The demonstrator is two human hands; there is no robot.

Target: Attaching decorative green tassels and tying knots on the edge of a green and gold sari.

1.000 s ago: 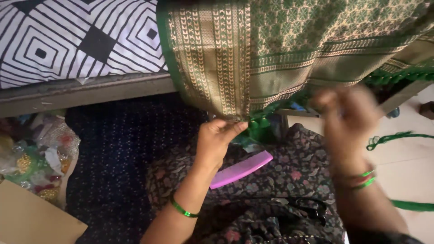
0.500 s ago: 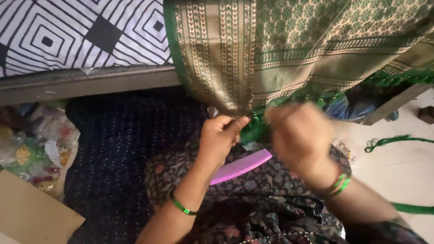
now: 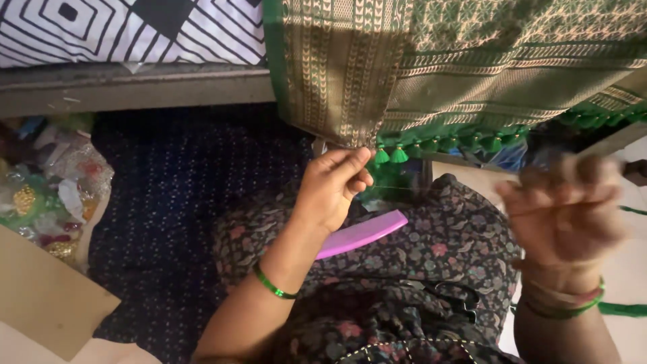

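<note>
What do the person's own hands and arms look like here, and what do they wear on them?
Both forearms are bare, with no sleeves in view. The left hand has a thin green bangle around its wrist. The right hand is blurred; its wrist carries several stacked bangles, green and a reddish one as far as the blur allows. No rings or gloves can be made out.

The right hand [image 3: 563, 209] has pulled away rightward.
</note>
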